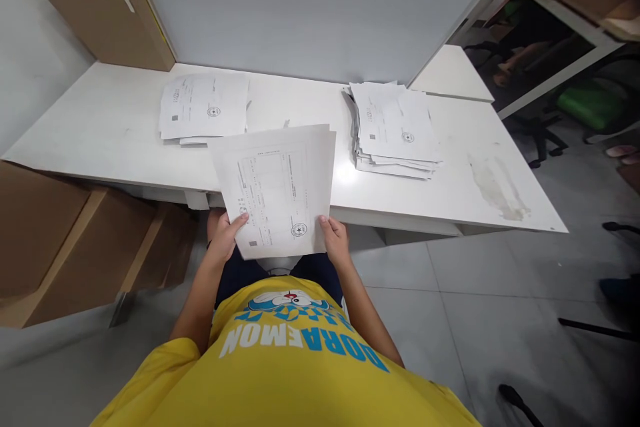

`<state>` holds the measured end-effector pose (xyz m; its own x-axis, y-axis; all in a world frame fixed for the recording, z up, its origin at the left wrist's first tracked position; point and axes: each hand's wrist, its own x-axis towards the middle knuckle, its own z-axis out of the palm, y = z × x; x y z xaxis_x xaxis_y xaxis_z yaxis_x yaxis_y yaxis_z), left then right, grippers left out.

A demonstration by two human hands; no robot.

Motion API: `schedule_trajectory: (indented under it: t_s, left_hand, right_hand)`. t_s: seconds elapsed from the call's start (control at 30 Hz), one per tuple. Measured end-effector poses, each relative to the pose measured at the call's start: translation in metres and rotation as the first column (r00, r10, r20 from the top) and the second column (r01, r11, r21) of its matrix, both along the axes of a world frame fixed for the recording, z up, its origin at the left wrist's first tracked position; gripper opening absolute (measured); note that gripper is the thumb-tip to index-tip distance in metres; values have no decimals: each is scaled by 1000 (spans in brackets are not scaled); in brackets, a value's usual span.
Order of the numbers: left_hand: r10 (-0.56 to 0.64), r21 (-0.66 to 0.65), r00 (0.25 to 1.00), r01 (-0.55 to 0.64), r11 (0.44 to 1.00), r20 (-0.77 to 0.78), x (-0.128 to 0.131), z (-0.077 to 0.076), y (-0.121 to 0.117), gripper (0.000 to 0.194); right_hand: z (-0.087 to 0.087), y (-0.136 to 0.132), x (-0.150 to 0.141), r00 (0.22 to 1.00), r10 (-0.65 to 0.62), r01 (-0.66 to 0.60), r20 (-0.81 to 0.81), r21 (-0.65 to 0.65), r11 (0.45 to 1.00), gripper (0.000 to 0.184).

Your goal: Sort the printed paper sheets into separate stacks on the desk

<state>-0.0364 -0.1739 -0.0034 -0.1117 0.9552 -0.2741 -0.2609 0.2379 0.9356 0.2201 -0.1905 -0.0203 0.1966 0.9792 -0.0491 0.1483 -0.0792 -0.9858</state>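
Observation:
Between my two hands I hold printed sheets of paper point(275, 193), marked with a round star stamp, above the desk's front edge and my lap. My left hand point(226, 235) grips the lower left edge, its thumb on top of the page. On the right edge, my right hand point(335, 237) pinches the paper the same way. How many sheets I hold is hard to make out. Beyond them on the desk lie a left paper stack point(203, 107) and a thicker, uneven right paper stack point(395, 127), both topped by similar stamped pages.
The white desk point(290, 97) meets a grey partition point(310, 7) at the back. A cardboard box point(105, 20) stands at its left rear corner, and larger cartons point(100, 247) sit below left. Chairs, one with a green seat point(590, 107), and another person's leg are at the right.

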Motion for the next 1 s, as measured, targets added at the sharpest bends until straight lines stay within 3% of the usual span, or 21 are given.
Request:
schedule_trajectory:
  t_s: [0.2,0.37,0.5,0.67,0.83,1.0]
  left_hand:
    - [-26,-86,1000,24,996,-16,-6,3,0,67]
    - [-80,-115,991,68,991,-106,-10,1,8,69]
    - [-130,-124,971,107,987,-201,-10,-5,16,69]
    - [-201,-45,950,196,980,-241,-9,-10,20,67]
    - [-244,-25,926,248,969,-289,-8,-14,23,52]
    - [-234,42,893,270,962,-385,7,-3,37,41]
  right_hand:
    - [-13,-4,-3,996,-10,5,-87,-52,999,56]
    - [-27,-6,0,941,121,-197,-317,-220,955,55]
    - [-33,-8,4,920,211,-309,-329,-281,909,54]
    - [-37,-10,8,941,116,-211,-316,-285,935,58]
    - [-39,-13,12,949,6,-93,-315,-262,960,58]
    - [-47,-19,14,924,-130,38,-361,-251,967,51]
